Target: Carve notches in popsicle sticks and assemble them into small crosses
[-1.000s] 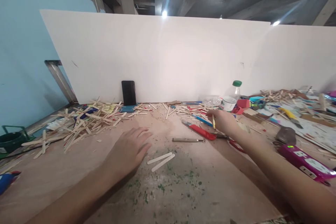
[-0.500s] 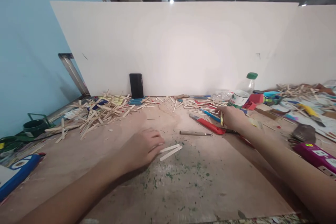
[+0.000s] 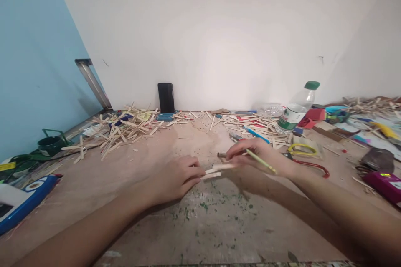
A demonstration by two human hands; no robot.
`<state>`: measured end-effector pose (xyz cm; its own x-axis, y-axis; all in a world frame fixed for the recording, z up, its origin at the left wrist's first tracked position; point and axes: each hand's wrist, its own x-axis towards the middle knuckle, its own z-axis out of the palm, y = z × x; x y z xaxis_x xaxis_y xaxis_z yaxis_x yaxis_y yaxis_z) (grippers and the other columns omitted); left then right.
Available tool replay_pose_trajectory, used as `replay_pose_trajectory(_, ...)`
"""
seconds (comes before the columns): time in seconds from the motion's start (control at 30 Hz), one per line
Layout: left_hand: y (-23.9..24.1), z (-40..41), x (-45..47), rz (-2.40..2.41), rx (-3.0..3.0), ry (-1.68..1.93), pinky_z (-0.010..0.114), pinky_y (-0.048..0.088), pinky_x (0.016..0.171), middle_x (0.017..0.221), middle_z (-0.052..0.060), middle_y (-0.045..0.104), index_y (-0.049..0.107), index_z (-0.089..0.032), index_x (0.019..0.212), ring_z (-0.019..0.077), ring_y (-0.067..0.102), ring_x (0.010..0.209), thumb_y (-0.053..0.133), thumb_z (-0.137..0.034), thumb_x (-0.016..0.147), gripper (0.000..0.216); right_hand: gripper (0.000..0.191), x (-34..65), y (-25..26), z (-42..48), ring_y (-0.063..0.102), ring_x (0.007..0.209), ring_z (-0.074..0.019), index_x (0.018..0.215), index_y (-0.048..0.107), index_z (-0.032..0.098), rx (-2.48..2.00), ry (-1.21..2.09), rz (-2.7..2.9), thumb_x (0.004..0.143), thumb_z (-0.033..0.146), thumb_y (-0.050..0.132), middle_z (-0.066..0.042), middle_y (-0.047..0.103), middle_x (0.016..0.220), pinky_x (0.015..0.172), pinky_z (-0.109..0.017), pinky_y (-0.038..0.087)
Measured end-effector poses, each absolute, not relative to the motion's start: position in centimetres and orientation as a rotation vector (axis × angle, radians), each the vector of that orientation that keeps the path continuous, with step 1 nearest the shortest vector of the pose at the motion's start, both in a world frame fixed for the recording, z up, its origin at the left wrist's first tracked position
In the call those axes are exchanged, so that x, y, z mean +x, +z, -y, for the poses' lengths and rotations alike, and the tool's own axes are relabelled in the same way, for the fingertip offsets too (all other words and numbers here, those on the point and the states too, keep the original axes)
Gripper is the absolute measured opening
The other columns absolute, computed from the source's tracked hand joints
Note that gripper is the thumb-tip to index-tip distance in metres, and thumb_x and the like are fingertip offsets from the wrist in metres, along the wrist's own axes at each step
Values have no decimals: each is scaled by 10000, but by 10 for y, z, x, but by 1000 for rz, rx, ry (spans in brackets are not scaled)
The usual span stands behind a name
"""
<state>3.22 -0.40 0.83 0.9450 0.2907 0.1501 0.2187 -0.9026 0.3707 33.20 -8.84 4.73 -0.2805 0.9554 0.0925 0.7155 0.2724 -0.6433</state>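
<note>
My left hand (image 3: 180,176) rests low over the board, thumb and fingertips closed on the near ends of two pale craft sticks (image 3: 213,175). My right hand (image 3: 257,155) is closed round a slim yellow pencil (image 3: 260,160) that slants back across the fingers. Its fingertips are close to the far ends of the sticks; a pale, blurred piece shows there, and I cannot tell whether they touch it. Just beyond, a brown pen-like tool (image 3: 222,155) is mostly covered by the right hand.
Loose craft sticks (image 3: 125,129) lie heaped at the back left, beside a black phone (image 3: 166,98) leaning on the white panel. Rightward are a bottle (image 3: 293,117), yellow-and-red-handled scissors (image 3: 302,149), a blue pen (image 3: 256,134) and a purple box (image 3: 384,184). A blue-and-white object (image 3: 28,200) lies left.
My right hand has come inward from beside the bottle with the pencil, uncovering the scissors. My left hand has shifted slightly right, onto the sticks. The view has tilted down a little.
</note>
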Motion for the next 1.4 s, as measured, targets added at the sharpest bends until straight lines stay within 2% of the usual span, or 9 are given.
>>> replay_pose_trajectory(0.17, 5, 3, 33, -374, 2754, 289, 336, 464, 852, 1058, 67, 661, 752, -203, 1154, 213, 625, 970, 471, -291, 1114, 297, 240, 306, 37, 100, 705, 808, -188, 1001, 793, 180, -1377, 745, 2126, 1003, 337, 611, -36, 789, 900, 740, -300, 537)
replay_pose_trajectory(0.37, 5, 4, 33, -371, 2759, 299, 335, 457, 841, 1038, 65, 658, 752, -194, 1138, 214, 625, 959, 498, -277, 1101, 269, 255, 300, 46, 114, 724, 905, -186, 1078, 803, 159, -1186, 800, 2265, 1018, 265, 579, -87, 813, 1025, 829, -294, 530)
replay_pose_trajectory(0.53, 6, 5, 33, -383, 2770, 302, 332, 456, 849, 1041, 64, 662, 748, -194, 1159, 214, 632, 967, 517, -247, 1089, 247, 224, 286, 45, 123, 706, 879, -176, 1090, 813, 174, -1040, 826, 2446, 961, 178, 630, -68, 816, 984, 807, -278, 510)
replay_pose_trajectory(0.8, 7, 4, 32, -388, 2777, 294, 332, 456, 847, 1049, 61, 664, 749, -202, 1117, 214, 629, 977, 513, -253, 1086, 244, 232, 297, 34, 113, 686, 848, -188, 1104, 790, 195, -1250, 593, 2381, 1052, 225, 566, -73, 786, 977, 753, -299, 471)
replay_pose_trajectory(1.0, 6, 4, 33, -388, 2786, 292, 331, 450, 824, 1017, 57, 650, 747, -205, 1096, 210, 620, 945, 490, -286, 1099, 269, 139, 295, 31, 111, 666, 887, -216, 1077, 785, 188, -1301, 495, 2394, 990, 215, 680, -78, 760, 955, 773, -313, 460)
replay_pose_trajectory(1.2, 3, 5, 32, -359, 2787, 323, 337, 458, 823, 1045, 67, 663, 747, -210, 1120, 214, 631, 934, 464, -284, 1104, 293, 178, 287, 38, 117, 675, 918, -190, 1058, 766, 182, -1346, 480, 2482, 987, 111, 619, -66, 765, 1032, 782, -289, 464)
replay_pose_trajectory(1.4, 2, 4, 33, -329, 2812, 339, 324, 442, 804, 992, 52, 645, 734, -216, 1071, 203, 616, 898, 442, -286, 1110, 303, 197, 288, 49, 119, 659, 848, -188, 1109, 768, 213, -1401, 422, 2571, 1006, 159, 609, -51, 750, 970, 709, -295, 422)
